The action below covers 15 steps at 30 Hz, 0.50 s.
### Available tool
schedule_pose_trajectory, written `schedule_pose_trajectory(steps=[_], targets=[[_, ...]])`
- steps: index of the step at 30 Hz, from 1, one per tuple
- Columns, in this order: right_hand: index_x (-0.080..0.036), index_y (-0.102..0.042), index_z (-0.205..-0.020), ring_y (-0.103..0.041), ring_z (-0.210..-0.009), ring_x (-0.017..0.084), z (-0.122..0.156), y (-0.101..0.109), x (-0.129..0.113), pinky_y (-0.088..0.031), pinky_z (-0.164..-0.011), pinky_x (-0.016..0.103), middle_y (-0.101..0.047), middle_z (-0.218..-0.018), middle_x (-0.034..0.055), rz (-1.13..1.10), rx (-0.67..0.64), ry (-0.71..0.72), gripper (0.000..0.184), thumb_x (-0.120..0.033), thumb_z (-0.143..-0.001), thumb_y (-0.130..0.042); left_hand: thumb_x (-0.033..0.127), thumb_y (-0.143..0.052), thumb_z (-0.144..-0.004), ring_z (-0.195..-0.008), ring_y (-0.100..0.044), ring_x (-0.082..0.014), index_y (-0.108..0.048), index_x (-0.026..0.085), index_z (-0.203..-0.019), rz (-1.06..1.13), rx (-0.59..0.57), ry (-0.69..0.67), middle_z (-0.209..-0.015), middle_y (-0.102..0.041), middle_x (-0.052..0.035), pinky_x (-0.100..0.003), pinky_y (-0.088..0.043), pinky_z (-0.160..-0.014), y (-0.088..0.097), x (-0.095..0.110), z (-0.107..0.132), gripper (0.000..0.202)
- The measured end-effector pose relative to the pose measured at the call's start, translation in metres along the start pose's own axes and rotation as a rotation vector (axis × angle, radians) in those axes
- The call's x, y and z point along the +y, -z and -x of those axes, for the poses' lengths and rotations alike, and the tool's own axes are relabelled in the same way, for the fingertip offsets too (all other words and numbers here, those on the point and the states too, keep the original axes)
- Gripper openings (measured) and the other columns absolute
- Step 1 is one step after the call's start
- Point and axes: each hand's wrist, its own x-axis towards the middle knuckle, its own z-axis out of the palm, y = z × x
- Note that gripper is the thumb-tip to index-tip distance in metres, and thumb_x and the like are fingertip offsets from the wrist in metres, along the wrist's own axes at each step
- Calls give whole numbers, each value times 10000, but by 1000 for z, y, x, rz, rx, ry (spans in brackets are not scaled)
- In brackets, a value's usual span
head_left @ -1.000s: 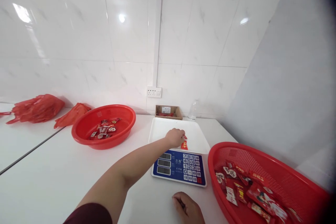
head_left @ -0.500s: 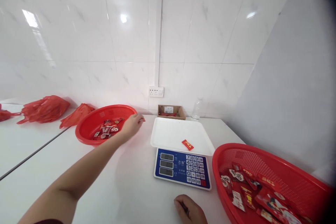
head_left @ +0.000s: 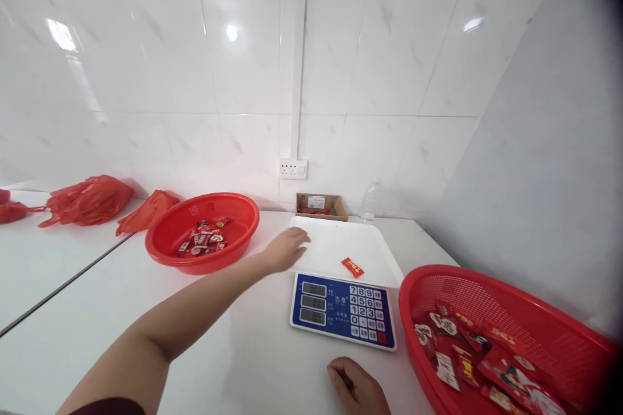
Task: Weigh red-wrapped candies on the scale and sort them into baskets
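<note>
My left hand (head_left: pixel 287 249) is over the left edge of the white tray (head_left: pixel 335 243) of a digital scale. Its fingers are bent together; whatever they hold is hidden. A small red wrapped packet (head_left: pixel 353 267) with yellow lettering lies on the tray. Below it is the scale's blue panel (head_left: pixel 343 311), with displays and a keypad. My right hand (head_left: pixel 359 386) rests on the table in front of the scale, curled into a loose fist with nothing visible in it.
At the left stands a red basin (head_left: pixel 160 249) with small wrapped packets inside. A larger red basket (head_left: pixel 413 350) of packets is at the right. Against the wall are a small cardboard box (head_left: pixel 338 207), a clear plastic bottle (head_left: pixel 370 201) and red plastic bags (head_left: pixel 92 201).
My left hand has moved right, from the rim of the left basin to the tray. The red at its fingertips no longer shows. My right hand stays in place.
</note>
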Motion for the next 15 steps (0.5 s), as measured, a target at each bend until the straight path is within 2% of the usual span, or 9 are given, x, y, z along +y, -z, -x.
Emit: schedule_pose_trajectory(steps=[4, 7, 11, 15], targets=[[-208, -600, -674, -525, -576, 151, 3, 2, -4, -412, -529, 222, -586, -614, 1, 19, 6, -22, 339, -470, -802, -427, 151, -473, -835, -1142, -464, -165, -548, 201, -1101, 102, -154, -277, -1179, -570, -60, -292, -350, -998, -33, 60, -36, 281], [-206, -596, -660, -518, -564, 149, 4, 3, -6, -409, -516, 224, -588, -608, 2, 29, 31, -10, 370, -496, -806, -417, 78, -493, -780, -1124, -484, -179, -555, 200, -1092, 131, -258, -376, -1139, -597, -58, -302, -363, -980, -49, 87, -56, 341], [-208, -594, -661, -512, -547, 145, 5, 3, -6, -401, -493, 220, -586, -600, 1, 45, 32, 0, 401, -524, -807, -396, 88, -486, -776, -995, -561, -202, -598, 194, -1007, 123, -337, -354, -1041, -622, -68, -315, -434, -878, -59, 96, -67, 277], [-210, -599, -664, -520, -547, 146, 4, 2, -3, -407, -498, 217, -594, -602, 2, 43, 33, -2, 410, -538, -800, -395, 89, -485, -771, -939, -571, -197, -602, 209, -1003, 113, -293, -252, -1011, -589, -65, -291, -454, -825, -56, 81, -55, 286]])
